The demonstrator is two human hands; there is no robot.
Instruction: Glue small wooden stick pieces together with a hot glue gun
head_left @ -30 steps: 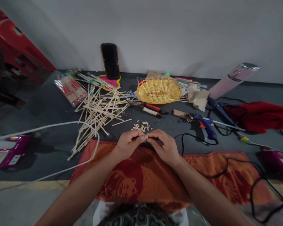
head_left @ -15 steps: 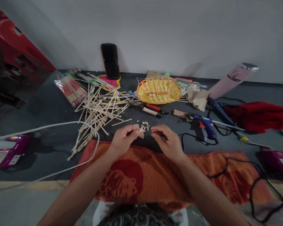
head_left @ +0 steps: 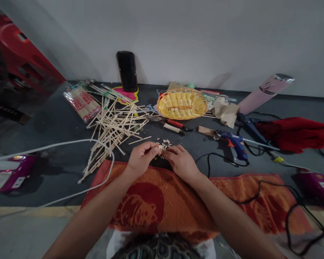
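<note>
Several short cut pieces of wooden stick (head_left: 166,142) lie in a small pile on the dark tabletop. At the left edge of the pile my left hand (head_left: 143,155) is closed, thumb and forefinger pinching a small pale cluster that looks like such stick pieces. My right hand (head_left: 181,160) is beside it, fingers bent together and reaching to the left hand's fingertips. Whatever the right fingers hold is hidden. Both hands are just above the near edge of an orange towel (head_left: 178,194).
Beyond the hands are pliers (head_left: 175,126) and a yellow wicker basket (head_left: 182,104). Loose sticks (head_left: 116,124) spread to the left, near a white cable (head_left: 78,141). A blue glue gun (head_left: 233,144) with a black cord lies right. A phone (head_left: 126,71) leans on the wall.
My right hand has moved left, from apart to touching or nearly touching my left fingertips, covering part of the pile. My left hand has stayed nearly still, still pinching.
</note>
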